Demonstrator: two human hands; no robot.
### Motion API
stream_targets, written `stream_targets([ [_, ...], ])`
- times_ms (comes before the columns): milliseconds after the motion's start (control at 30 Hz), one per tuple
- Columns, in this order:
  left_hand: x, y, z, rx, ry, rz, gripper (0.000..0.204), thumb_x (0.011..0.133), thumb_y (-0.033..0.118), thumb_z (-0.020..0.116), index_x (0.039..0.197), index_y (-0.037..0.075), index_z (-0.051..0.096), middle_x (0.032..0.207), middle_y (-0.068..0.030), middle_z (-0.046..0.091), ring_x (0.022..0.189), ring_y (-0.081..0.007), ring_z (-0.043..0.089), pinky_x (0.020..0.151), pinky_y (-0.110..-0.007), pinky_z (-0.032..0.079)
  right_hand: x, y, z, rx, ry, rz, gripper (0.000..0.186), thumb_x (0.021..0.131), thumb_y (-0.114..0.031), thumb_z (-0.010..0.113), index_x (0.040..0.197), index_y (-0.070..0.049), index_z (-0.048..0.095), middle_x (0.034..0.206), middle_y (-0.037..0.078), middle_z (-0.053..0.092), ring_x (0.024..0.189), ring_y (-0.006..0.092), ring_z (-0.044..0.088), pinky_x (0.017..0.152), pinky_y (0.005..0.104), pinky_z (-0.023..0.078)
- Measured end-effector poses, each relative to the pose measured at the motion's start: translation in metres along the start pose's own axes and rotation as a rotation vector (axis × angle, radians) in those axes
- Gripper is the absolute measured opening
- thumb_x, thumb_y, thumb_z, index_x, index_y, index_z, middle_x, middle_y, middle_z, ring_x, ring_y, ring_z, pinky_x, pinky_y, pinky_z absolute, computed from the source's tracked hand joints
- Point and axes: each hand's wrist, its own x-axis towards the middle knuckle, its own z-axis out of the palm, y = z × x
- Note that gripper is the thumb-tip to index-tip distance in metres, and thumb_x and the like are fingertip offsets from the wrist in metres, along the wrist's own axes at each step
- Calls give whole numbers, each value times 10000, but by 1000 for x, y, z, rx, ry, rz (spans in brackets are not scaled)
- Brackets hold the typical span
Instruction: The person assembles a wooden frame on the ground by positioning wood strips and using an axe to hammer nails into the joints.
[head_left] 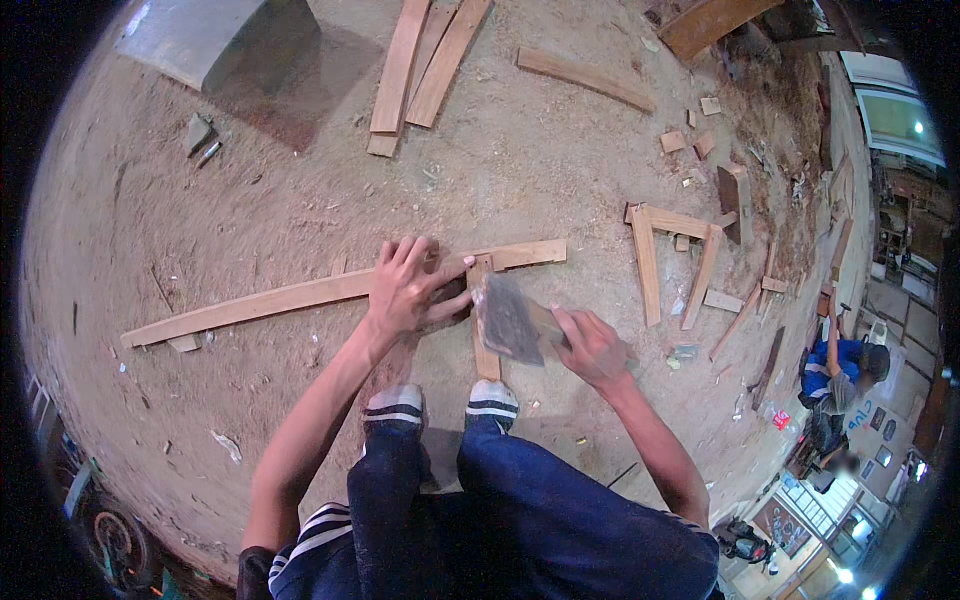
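A long, narrow wooden strip (260,299) lies slantwise on the ground before my feet. A shorter wooden piece (487,362) meets it near its right part and runs back toward my right foot. My left hand (403,287) grips the long strip beside this joint, with index finger and thumb reaching to the short piece. In my right hand (597,348) is the wooden handle of a hatchet-like tool (512,322) with a broad dark head. The head is blurred and hangs over the short piece, hiding part of it. Whether it touches the wood, I cannot tell.
Several loose boards (400,70) lie far ahead, near a grey metal box (190,40). An angled wooden frame (680,222) and offcuts (673,142) are on the right. A person in blue (835,370) works at the far right. A wheel (120,540) stands lower left.
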Motion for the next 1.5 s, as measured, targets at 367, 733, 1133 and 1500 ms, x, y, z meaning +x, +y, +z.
stream_targets([
  [367, -1, -1, 3, -2, -85, -56, 547, 706, 463, 846, 1222, 334, 720, 992, -11, 551, 866, -186, 529, 749, -361, 356, 24, 49, -17, -91, -36, -303, 430, 789, -145, 649, 1214, -94, 618, 836, 61, 581, 725, 197, 591, 568, 313, 489],
  [733, 0, -9, 3, 34, -177, -60, 590, 707, 565, 805, 1260, 389, 702, 973, 19, 568, 860, -162, 532, 729, -358, 354, 58, 52, -37, -160, -145, -418, 406, 784, -135, 649, 1190, -118, 634, 832, 70, 579, 715, 187, 572, 581, 270, 478],
  [1133, -4, -10, 10, 50, -169, -72, 592, 727, 622, 787, 1274, 422, 685, 966, 29, 571, 836, -167, 514, 711, -355, 356, 71, 54, -45, -126, -173, -462, 420, 795, -175, 644, 1208, -98, 624, 865, 118, 606, 760, 218, 602, 621, 302, 515],
  [1500, -1, -11, 7, 52, -146, -55, 664, 644, 577, 823, 1273, 406, 694, 943, 22, 573, 813, -168, 507, 689, -345, 358, 77, 59, -49, -96, -230, -496, 432, 813, -177, 647, 1240, -119, 616, 921, 122, 602, 804, 220, 602, 609, 290, 521],
])
